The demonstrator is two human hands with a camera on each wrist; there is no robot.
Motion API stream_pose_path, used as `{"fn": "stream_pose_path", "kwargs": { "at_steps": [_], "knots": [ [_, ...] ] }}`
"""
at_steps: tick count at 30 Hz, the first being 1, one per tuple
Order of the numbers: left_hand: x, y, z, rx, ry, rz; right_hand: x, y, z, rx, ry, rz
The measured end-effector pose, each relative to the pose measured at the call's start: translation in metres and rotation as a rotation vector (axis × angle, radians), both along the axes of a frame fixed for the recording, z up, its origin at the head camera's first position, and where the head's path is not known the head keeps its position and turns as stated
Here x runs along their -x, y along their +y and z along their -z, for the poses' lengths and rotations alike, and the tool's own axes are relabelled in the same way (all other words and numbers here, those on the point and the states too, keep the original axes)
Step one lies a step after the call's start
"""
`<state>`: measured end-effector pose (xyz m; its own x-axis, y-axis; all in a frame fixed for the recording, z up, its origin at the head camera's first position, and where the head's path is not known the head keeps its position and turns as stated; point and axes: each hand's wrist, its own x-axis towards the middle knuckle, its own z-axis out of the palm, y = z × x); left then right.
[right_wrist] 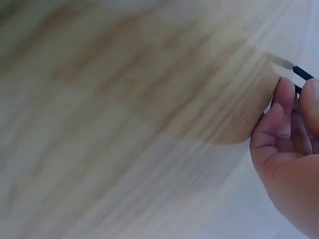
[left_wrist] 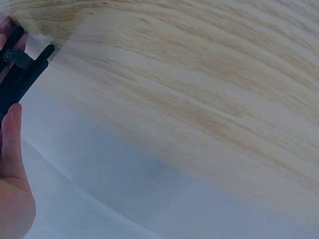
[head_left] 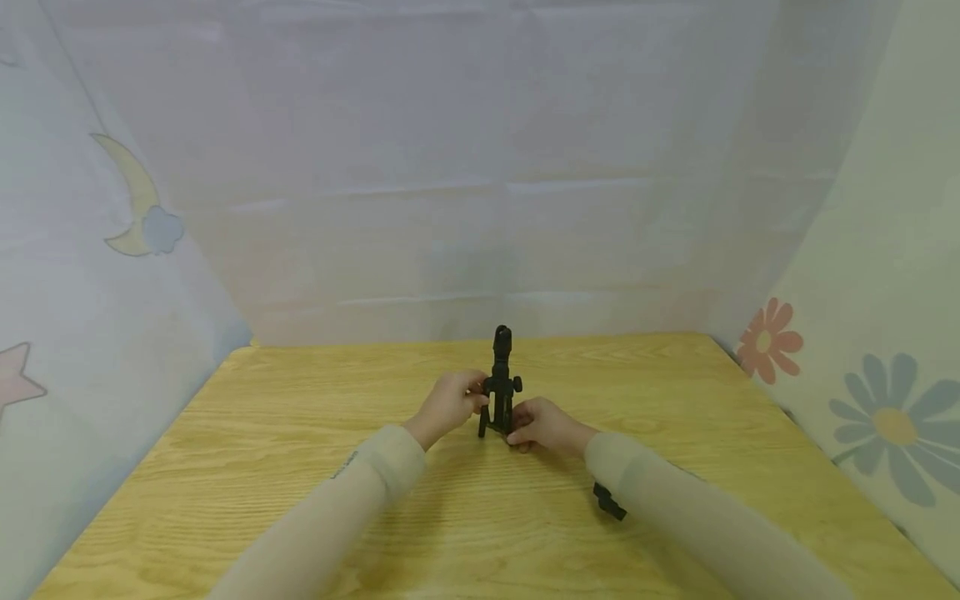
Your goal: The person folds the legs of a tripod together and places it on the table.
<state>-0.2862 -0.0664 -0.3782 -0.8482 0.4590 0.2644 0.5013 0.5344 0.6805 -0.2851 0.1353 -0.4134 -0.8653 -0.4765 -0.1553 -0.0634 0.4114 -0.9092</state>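
Observation:
A small black tripod (head_left: 502,371) stands upright near the middle of the table, with a round knob on its right side and thin legs spreading below. From the left, my left hand (head_left: 452,404) pinches it at its upper leg. Thumb and fingers sit on either side of the dark legs (left_wrist: 22,74) in the left wrist view. Lower down, my right hand (head_left: 549,427) holds the foot of a leg between thumb and fingers. The right wrist view shows only a dark leg end (right_wrist: 302,72) beside the thumb; the rest is out of that frame.
A smaller black part (head_left: 609,502) lies on the wooden table (head_left: 300,467), partly covered by my right sleeve (head_left: 660,479). Pale cloth walls (head_left: 450,208) with printed flowers, a moon and a star close in the back and both sides.

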Motion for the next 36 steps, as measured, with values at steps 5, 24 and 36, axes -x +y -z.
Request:
{"fn": "stream_pose_path", "kwargs": {
  "at_steps": [5, 24, 36],
  "knots": [
    [-0.0008, 0.0035, -0.0040, 0.087, 0.008, -0.022, -0.0011, 0.0003, -0.0003, -0.043, 0.032, -0.014],
    [-0.0045, 0.0100, -0.0042, 0.109, 0.051, -0.050, -0.0003, 0.0026, -0.0001, -0.198, 0.345, -0.047],
    [-0.0041, 0.0090, -0.0025, 0.086, 0.001, -0.013, -0.0006, 0.0006, -0.0005, -0.210, 0.316, -0.025]
  ]
}}
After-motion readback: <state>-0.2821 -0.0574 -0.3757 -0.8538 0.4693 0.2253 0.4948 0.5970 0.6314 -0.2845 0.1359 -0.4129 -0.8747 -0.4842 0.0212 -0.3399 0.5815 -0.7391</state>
